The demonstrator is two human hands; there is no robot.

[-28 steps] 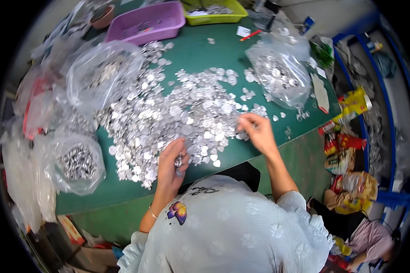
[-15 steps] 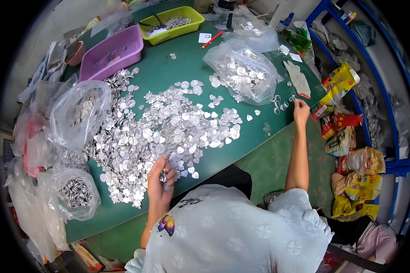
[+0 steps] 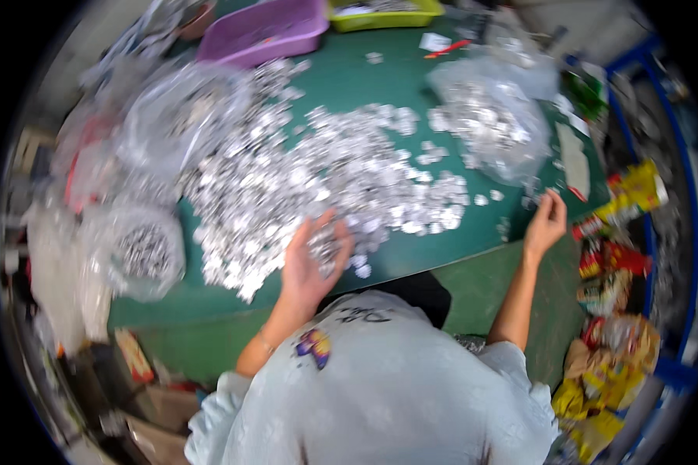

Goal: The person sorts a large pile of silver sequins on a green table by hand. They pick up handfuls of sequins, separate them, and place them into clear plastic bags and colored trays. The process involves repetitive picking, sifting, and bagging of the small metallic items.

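Observation:
My left hand (image 3: pixel 301 270) is cupped over the near edge of the pile, its fingers curled round several small silvery metal pieces (image 3: pixel 323 249). The big heap of flat silvery metal charms (image 3: pixel 287 182), some round and some with scalloped edges, spreads over the green table. At the table's right side, my right hand (image 3: pixel 547 223) has its fingertips pinched together; blur hides what is between them. Close to those fingertips lie small metal rings (image 3: pixel 530 195). A pale work glove (image 3: pixel 572 159) with a red cuff is just beyond that hand.
A clear bag of charms (image 3: pixel 485 124) lies beyond the pile at right. Open plastic bags of metal parts (image 3: pixel 149 252) line the left side. A purple basin (image 3: pixel 264 35) and a yellow-green basket (image 3: pixel 384 17) stand at the back. Blue shelving (image 3: pixel 694 194) rises at right.
The view has shifted and blurred, so the table sits higher and further right. My left hand has turned, showing more of the pieces in it. My right hand stays by the rings, still pinched.

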